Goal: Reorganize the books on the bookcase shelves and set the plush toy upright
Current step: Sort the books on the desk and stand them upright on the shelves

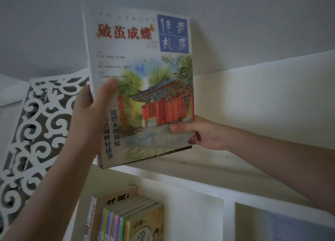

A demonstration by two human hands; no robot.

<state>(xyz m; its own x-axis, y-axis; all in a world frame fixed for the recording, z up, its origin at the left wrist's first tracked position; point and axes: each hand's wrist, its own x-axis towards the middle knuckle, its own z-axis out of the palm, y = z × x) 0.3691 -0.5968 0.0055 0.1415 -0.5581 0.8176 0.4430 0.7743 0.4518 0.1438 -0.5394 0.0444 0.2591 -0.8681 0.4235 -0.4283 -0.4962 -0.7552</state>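
Both left hand (87, 110) and right hand (204, 134) grip magazine (145, 68), seemingly resting on white shelf (217, 179); grey wall (253, 23).

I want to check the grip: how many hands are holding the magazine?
2. The left hand grips the magazine at its left edge; the right hand pinches its lower right corner.

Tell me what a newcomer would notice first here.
The bright magazine, with its red gate painting, fills the centre, held up above a white shelf. The left hand grips its left edge and the right hand its lower right corner. Below, a row of colourful books stands in a compartment, and a white scrollwork panel sits at the left.
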